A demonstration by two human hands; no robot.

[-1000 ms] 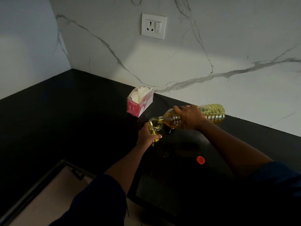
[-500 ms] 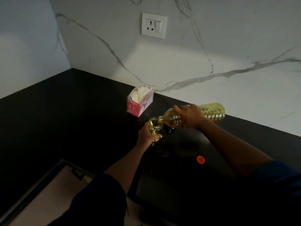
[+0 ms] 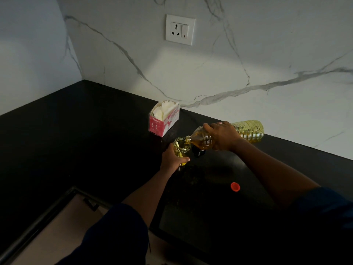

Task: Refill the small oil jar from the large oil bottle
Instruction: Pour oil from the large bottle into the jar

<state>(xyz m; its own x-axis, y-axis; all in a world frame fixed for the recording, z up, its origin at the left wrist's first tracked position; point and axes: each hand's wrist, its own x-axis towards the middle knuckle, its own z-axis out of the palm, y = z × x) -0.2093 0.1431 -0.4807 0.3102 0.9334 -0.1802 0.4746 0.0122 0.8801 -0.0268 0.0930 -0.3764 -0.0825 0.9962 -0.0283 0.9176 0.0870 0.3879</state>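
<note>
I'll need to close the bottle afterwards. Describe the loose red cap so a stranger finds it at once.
Look at the black countertop under the marble wall. Nearer the person than the tilted oil bottle, beside the right forearm, lies the cap. It is the only flat, bright red disc; the pink box stands farther back.

Dim indoor kitchen view. A soft patch of light falls on the marble wall (image 3: 210, 73) below the wall socket (image 3: 180, 29), fading to grey at the left and top. The black countertop (image 3: 76, 140) swallows detail, and the dark sleeves (image 3: 118, 236) nearly merge with it. The oil bottle (image 3: 248, 131) and small oil jar (image 3: 181, 148) glow yellow. Lines bend slightly near the edges.
</note>
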